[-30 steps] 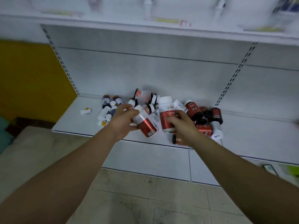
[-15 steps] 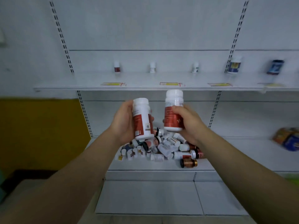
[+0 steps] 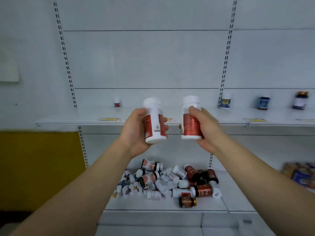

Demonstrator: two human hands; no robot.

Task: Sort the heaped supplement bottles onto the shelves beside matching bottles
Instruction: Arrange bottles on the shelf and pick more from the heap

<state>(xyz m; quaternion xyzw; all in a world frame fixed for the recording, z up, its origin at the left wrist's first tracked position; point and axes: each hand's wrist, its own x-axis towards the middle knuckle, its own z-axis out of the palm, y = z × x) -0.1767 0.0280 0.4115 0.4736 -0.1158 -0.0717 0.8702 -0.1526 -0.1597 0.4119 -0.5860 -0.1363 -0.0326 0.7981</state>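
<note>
The left hand (image 3: 136, 132) is wrapped around 1 red-labelled white bottle (image 3: 154, 122) and the right hand (image 3: 203, 128) around a 2nd (image 3: 190, 119), both raised upright before the upper shelf (image 3: 71, 122). The remaining heap (image 3: 167, 182) lies on the lower shelf (image 3: 235, 193). The only red match visible up there, a small red bottle (image 3: 117, 103), is blurred, so a misread label could put either bottle in the wrong spot.

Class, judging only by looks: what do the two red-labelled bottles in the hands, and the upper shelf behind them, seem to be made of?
Left-hand bottle: probably opaque white plastic with a ribbed cap and a matte red label. Right-hand bottle: the same plastic, but its red label glints, so likely foil. Upper shelf: looks like white painted metal, thin-edged and hung on slotted uprights.
</note>
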